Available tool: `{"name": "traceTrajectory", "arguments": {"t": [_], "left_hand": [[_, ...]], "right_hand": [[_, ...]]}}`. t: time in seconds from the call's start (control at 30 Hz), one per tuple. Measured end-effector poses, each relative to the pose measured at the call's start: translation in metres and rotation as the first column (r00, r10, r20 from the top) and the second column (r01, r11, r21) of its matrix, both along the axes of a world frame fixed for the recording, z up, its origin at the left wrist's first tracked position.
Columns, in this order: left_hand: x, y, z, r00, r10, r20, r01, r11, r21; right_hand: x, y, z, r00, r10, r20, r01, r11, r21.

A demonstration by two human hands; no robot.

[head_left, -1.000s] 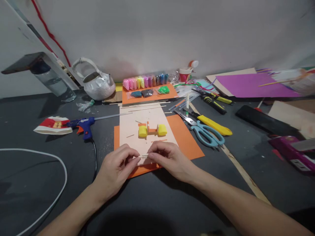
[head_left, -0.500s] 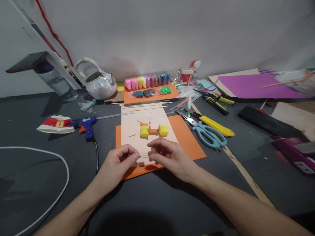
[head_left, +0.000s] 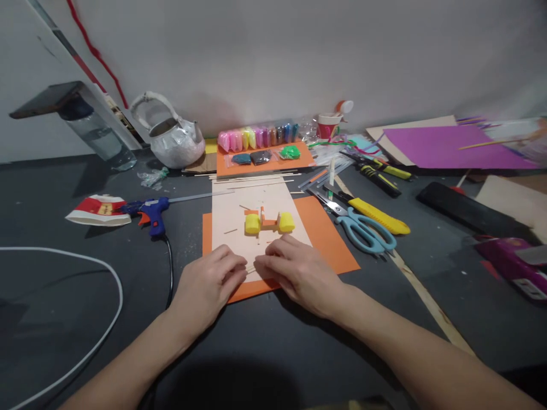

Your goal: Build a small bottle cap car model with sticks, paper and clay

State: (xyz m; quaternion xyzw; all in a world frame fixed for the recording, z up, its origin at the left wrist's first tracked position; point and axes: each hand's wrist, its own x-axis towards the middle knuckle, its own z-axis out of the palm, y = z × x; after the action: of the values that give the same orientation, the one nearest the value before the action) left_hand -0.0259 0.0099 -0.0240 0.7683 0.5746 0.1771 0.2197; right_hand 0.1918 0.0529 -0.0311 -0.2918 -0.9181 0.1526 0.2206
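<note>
Two hands meet low on one pale sheet (head_left: 233,205), which lies over orange paper (head_left: 331,245). Between their fingertips, on the sheet's near end, are a few short sticks (head_left: 251,270), partly covered, so their number cannot be told. The left hand (head_left: 209,282) has thumb and forefinger drawn narrow at the left ends; the right hand (head_left: 305,276) curls over the right ends; whether either pinches them cannot be told. Just beyond stands one model (head_left: 269,222) with two yellow cylinders. To the right lie one pair of scissors (head_left: 351,219) and one cutter (head_left: 380,216); to the left, one glue gun (head_left: 154,213). Farther back are three small packets (head_left: 260,157), one kettle (head_left: 177,148) and one cup (head_left: 328,126).
</note>
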Motion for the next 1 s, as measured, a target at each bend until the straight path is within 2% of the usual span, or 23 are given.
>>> {"name": "traceTrajectory", "arguments": {"t": [0.13,0.33,0.67,0.8,1.0], "left_hand": [[0.003,-0.001,-0.006,1.000,0.001,-0.031,0.000,1.000,0.024],[0.004,0.001,-0.009,1.000,0.014,-0.026,-0.014,1.000,0.006],[0.005,0.002,-0.007,0.999,0.035,0.010,-0.034,0.999,-0.038],[0.004,0.003,-0.006,0.998,0.043,0.035,-0.040,0.997,-0.061],[-0.001,0.007,-0.003,0.997,0.003,0.073,0.007,0.991,-0.132]], "right_hand": [[-0.007,-0.005,-0.003,0.992,0.075,0.104,-0.085,0.993,0.087],[-0.010,-0.007,-0.008,0.981,0.099,0.168,-0.126,0.980,0.156],[-0.012,-0.008,-0.009,0.980,0.116,0.161,-0.141,0.978,0.155],[-0.011,-0.007,-0.005,0.994,0.080,0.080,-0.087,0.991,0.098],[-0.004,0.002,-0.002,0.992,-0.106,-0.064,0.106,0.994,-0.005]]}}
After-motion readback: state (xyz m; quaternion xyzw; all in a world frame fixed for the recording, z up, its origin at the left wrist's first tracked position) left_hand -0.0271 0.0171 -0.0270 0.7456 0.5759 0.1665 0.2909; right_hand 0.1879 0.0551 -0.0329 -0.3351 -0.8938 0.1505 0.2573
